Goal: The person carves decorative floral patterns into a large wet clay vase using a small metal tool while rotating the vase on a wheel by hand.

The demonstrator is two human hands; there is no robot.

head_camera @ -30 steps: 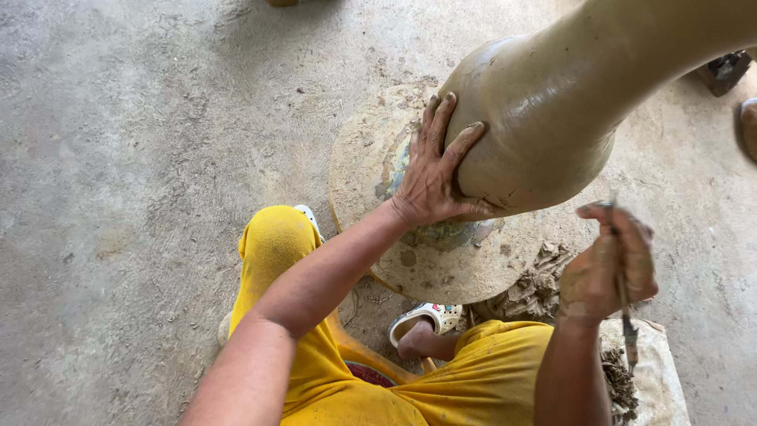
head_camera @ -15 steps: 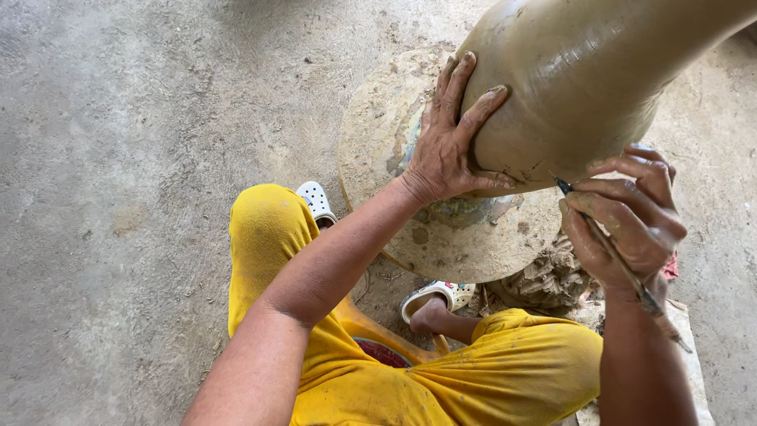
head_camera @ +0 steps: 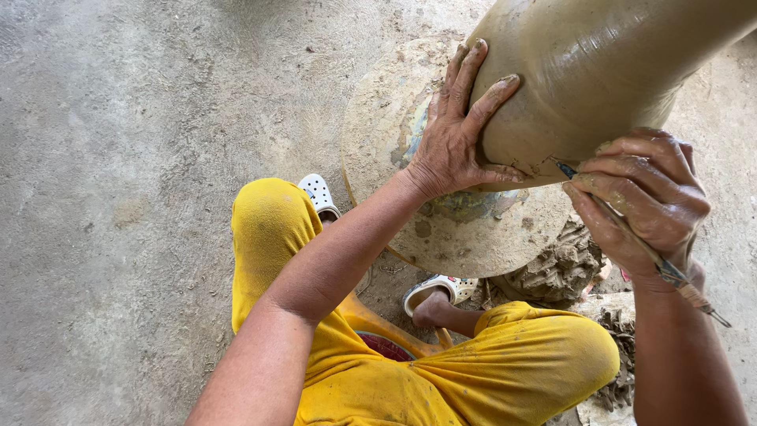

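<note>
Down on the concrete floor [head_camera: 126, 158], one big wet clay pot [head_camera: 599, 71] sits on one round turning wheel [head_camera: 465, 244], and it fills the upper right of the view. Left hand [head_camera: 461, 134] is spread flat against the pot's lower left flank, fingers fanned wide, palm pressed to the clay, thumb hooked along the base edge, nothing gripped. Right hand [head_camera: 643, 201] is closed around one thin tool [head_camera: 639, 241], pinched pen-fashion between thumb and fingers; its tip touches the pot right at the bottom rim, just beside the left thumb, and its long handle runs back past the wrist. So the pot stands above and between the two hands, one bracing its left side, the other working its base from the right.

Count the rest: two white perforated clogs, the left clog [head_camera: 319, 193] peeking from behind the yellow knee, the right clog [head_camera: 430, 288] tucked under the wheel's near edge. One pair of yellow trousers [head_camera: 520, 371] on folded legs. One heap of clay scraps [head_camera: 560, 268] lies against the wheel's right side, below the right hand.
</note>
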